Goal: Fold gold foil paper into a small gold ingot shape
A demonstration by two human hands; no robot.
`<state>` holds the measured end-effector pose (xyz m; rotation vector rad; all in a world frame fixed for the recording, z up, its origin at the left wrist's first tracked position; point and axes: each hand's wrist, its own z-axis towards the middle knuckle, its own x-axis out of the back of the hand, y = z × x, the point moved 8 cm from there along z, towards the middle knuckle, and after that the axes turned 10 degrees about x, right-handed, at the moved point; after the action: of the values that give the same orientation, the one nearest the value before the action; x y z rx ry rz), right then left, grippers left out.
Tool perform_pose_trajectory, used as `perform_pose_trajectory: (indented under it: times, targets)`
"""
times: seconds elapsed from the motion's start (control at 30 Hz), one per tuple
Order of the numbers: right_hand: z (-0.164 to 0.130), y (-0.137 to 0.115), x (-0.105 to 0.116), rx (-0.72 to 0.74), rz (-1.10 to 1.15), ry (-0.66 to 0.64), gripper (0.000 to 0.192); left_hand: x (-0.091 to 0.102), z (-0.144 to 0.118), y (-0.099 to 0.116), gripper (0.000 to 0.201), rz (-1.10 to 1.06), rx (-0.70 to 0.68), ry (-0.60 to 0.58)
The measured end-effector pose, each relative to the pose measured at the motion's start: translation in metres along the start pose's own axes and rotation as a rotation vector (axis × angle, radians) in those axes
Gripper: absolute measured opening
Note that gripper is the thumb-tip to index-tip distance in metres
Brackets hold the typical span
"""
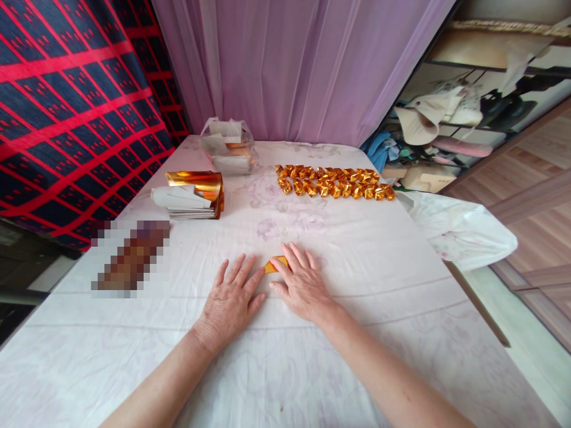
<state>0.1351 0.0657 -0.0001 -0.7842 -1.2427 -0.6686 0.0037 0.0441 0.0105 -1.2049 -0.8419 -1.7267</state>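
Observation:
A small piece of folded gold paper (270,267) lies flat on the tablecloth (285,368) between my hands. My right hand (303,282) rests partly over it with fingers spread, and the paper's right part is hidden beneath them. At its left tip, the index finger of my left hand (234,297) touches or nearly touches the paper; the other fingers lie stretched out on the cloth. Farther back on the right, shiny folded gold paper pieces (332,181) stand in two rows. To the left is a stack of gold and white paper sheets (191,199), some curled over.
Behind the stack sits a clear plastic bag (229,148) with more paper. A blurred-out patch (134,258) covers something at the left. Purple curtain (285,65) hangs at the back. Shelves (455,125) with shoes and a hat, and a white plastic bag (464,229), are at the right.

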Motion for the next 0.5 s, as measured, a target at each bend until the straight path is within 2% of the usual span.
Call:
perform_pose_trajectory:
  times: [0.3,0.5]
  targets:
    - [0.0,0.0014,-0.003,-0.015,-0.011,-0.012,0.052,-0.0033,0.0005,0.0001,0.045,-0.032,0.02,-0.035]
    - [-0.0008,-0.0025,-0.0003,0.055,0.028,-0.003,0.049,-0.0026,0.0012,0.0004,0.046,-0.029,0.026,-0.029]
